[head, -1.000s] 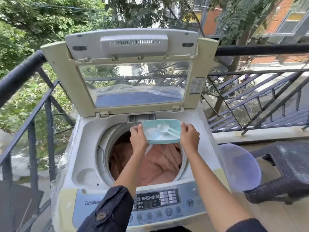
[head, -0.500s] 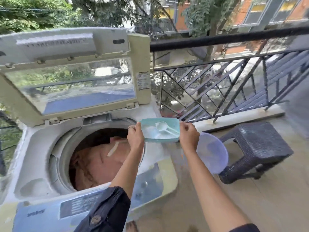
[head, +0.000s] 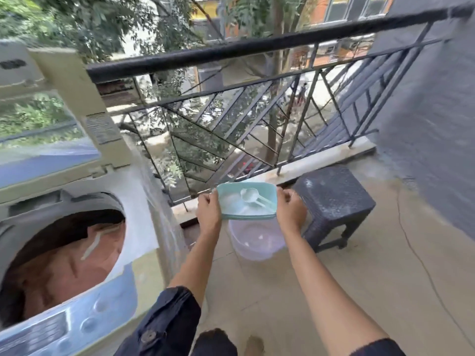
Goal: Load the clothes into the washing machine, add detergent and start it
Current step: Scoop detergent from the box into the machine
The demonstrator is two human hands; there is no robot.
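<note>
Detergent tub [head: 246, 201] sits pinched between both grips, left hand [head: 209, 214] and right hand [head: 291, 214] closed on its ends; tilting could spill powder into the basin [head: 257, 244] below.

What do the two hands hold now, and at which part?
Both hold the teal detergent container: left hand at its left end, right hand at its right end.
</note>
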